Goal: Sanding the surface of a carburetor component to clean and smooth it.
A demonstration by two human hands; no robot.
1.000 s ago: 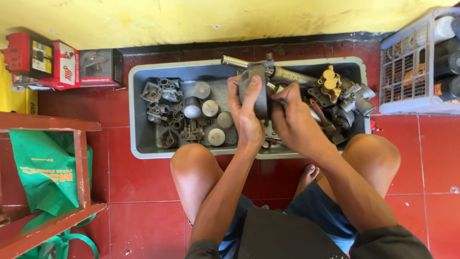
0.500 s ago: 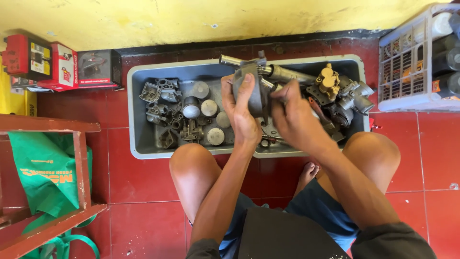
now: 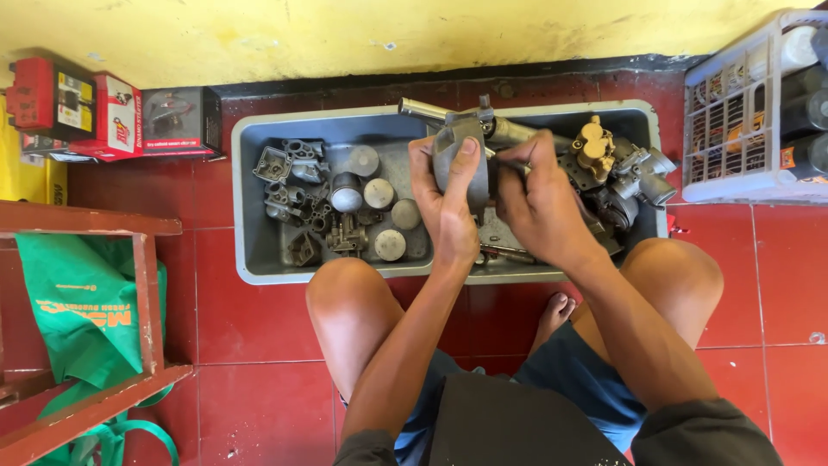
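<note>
The grey tray [image 3: 250, 216] sits on the red tiled floor [image 3: 250, 319], its far rim close against the yellow wall [image 3: 345, 34], its near rim just ahead of the person's knees. Over the tray's middle the left hand [image 3: 448, 203] is wrapped around a grey metal part [image 3: 461, 160], thumb up its front, lifting it clear of the tray's contents. The right hand [image 3: 539, 203] is pinched narrow on a thin tool [image 3: 500, 160] that touches the part's right side.

Left of the hands, inside the tray, lie round caps [image 3: 379, 194] and small castings [image 3: 289, 185], with bare tray bottom near the left wall. Right of the hands the tray is crowded: a brass-coloured piece [image 3: 595, 147] and heaped carburettor bodies [image 3: 642, 173]. A steel tube [image 3: 423, 110] lies along the far rim.

Beyond the tray's left end stand red and black boxes [image 3: 112, 116]; nearer, a red wooden frame [image 3: 142, 293] with a green bag [image 3: 82, 315]. A white crate [image 3: 746, 112] stands just past the tray's right end. Open floor shows between frame and tray.
</note>
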